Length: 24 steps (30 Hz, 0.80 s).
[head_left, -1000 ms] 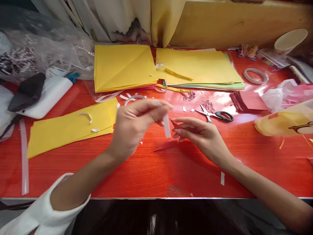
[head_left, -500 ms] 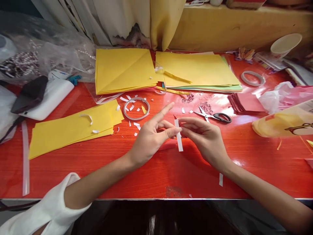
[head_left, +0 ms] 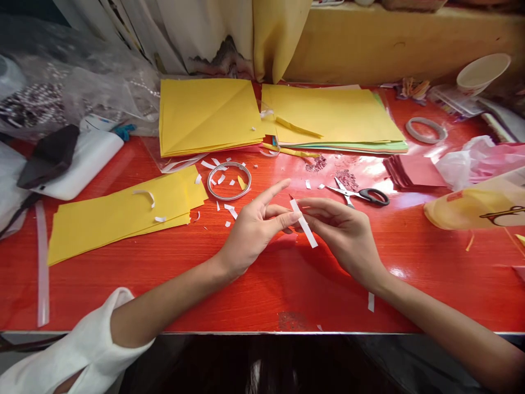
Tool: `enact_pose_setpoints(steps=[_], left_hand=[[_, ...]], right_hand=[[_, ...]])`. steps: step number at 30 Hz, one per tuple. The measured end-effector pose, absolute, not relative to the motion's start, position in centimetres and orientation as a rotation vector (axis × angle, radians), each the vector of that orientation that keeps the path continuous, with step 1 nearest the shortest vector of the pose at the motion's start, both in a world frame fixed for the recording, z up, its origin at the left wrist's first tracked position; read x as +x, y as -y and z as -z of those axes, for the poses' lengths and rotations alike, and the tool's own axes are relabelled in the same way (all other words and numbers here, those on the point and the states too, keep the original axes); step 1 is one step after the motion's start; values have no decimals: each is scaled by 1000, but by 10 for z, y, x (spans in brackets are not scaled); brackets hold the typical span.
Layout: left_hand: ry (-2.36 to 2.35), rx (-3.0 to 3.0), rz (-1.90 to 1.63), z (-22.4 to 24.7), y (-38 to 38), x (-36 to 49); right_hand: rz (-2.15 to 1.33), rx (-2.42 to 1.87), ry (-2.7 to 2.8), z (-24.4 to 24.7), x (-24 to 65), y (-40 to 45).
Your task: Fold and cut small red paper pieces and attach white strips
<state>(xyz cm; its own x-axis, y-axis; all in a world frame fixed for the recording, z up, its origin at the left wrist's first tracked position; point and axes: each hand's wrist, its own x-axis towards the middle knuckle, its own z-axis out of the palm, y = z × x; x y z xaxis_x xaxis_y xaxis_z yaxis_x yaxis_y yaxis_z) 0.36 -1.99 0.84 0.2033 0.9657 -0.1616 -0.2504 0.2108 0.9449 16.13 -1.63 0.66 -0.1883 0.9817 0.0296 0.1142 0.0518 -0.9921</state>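
Pinching white strip (head_left: 308,232): left hand (head_left: 254,232), index extended
Holding red paper (head_left: 291,197): right hand (head_left: 348,235), fingers curled
Between them: white strip

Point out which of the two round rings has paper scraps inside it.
The left ring, nearer the left hand: white scraps and a yellow piece lie inside it. The right ring, near the cup, shows red tabletop through its middle.
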Motion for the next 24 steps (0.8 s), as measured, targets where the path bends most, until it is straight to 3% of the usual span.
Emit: enact_pose_setpoints(steps=[24], left_hand=[[-962,901,-1055,-8,19,3]], right_hand=[[-1254,-1213,1513,-9,158,17]])
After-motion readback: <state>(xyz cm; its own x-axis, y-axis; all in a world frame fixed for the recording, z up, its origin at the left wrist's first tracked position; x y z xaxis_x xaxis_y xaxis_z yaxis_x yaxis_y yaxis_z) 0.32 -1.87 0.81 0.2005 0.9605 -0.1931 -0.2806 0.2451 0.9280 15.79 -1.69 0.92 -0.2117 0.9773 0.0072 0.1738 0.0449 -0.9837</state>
